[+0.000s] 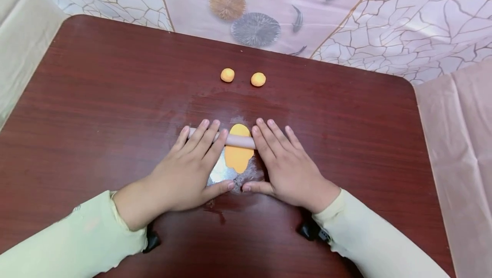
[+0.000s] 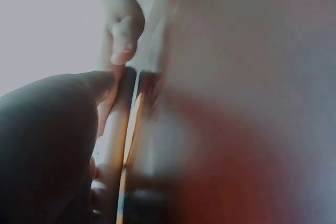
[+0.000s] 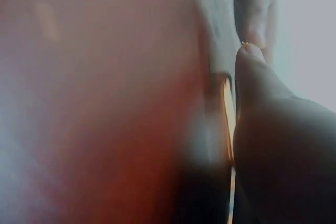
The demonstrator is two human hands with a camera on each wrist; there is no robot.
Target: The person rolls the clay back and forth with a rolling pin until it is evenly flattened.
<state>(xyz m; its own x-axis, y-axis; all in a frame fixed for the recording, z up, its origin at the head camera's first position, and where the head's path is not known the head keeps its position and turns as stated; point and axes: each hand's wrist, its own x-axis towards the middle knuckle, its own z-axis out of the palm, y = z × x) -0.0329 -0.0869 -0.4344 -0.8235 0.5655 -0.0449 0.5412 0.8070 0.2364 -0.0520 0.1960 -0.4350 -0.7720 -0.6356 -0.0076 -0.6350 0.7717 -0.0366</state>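
Note:
A pale pinkish rolling pin [image 1: 240, 141] lies crosswise over a flattened yellow-orange piece of dough or clay [image 1: 237, 158] on the table. My left hand [image 1: 182, 173] rests on the pin's left part, fingers straight. On its right end lie the straight fingers of my right hand [image 1: 292, 171], hiding that end. Both thumbs point inward below the dough, their tips close but apart. From the left wrist, the pin [image 2: 124, 95] shows as a dark bar beside a thin edge of dough [image 2: 134, 124]. The right wrist view is blurred, with the dough edge [image 3: 228, 116] beside my thumb.
Two small yellow-orange balls [image 1: 227, 75] [image 1: 258, 79] sit side by side beyond the pin. The dark reddish-brown table [image 1: 115, 77] has a wet or shiny patch around the dough. Patterned cloth [image 1: 430, 21] hangs past its far edge.

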